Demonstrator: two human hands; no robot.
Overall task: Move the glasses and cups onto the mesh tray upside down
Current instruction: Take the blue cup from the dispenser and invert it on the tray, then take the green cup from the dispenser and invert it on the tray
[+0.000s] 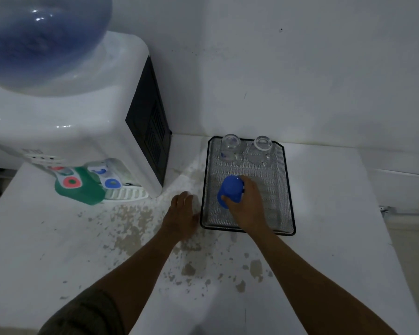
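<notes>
A black mesh tray [286, 189] lies on the white counter by the wall. Two clear glass mugs stand upside down at its far end, one on the left [230, 149] and one on the right [261, 151]. My right hand [248, 201] grips a blue plastic cup [230, 189], upside down, over the tray's near left part; whether its rim touches the mesh is hidden. My left hand [182, 213] rests flat on the counter just left of the tray, fingers apart, holding nothing.
A white water dispenser [87, 131] with a blue bottle [41, 37] stands at the left, its taps and drip grille [126, 194] facing me. The white counter [82, 250] is stained with brown patches. A wall runs right behind the tray.
</notes>
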